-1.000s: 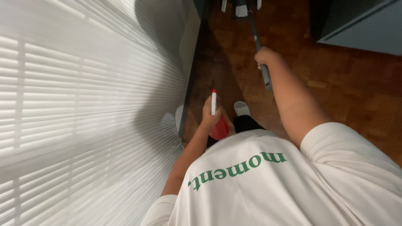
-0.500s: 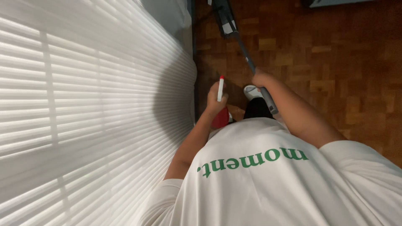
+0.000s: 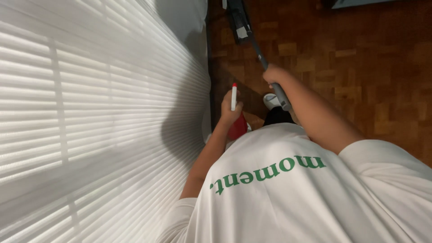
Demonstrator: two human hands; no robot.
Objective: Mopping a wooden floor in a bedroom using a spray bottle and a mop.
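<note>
My left hand (image 3: 228, 110) grips a red spray bottle (image 3: 238, 128) with a white, red-tipped nozzle (image 3: 234, 96), held close to the white slatted blinds (image 3: 90, 117). My right hand (image 3: 274, 77) is closed around the grey handle (image 3: 281, 95) of a floor mop. Its shaft runs up and to the left to a dark mop head (image 3: 237, 20) on the wooden floor near the wall's edge. My white shirt with green lettering fills the lower right.
Brown parquet floor (image 3: 369, 67) spreads to the right. One white-socked foot (image 3: 271, 101) shows below the mop handle. A grey piece of furniture (image 3: 360, 2) sits at the top right edge. The blinds cover the whole left side.
The view has shifted down and left. The mop head has moved toward the upper left along the wall, and both hands sit a little lower in the picture, still holding bottle and handle.
</note>
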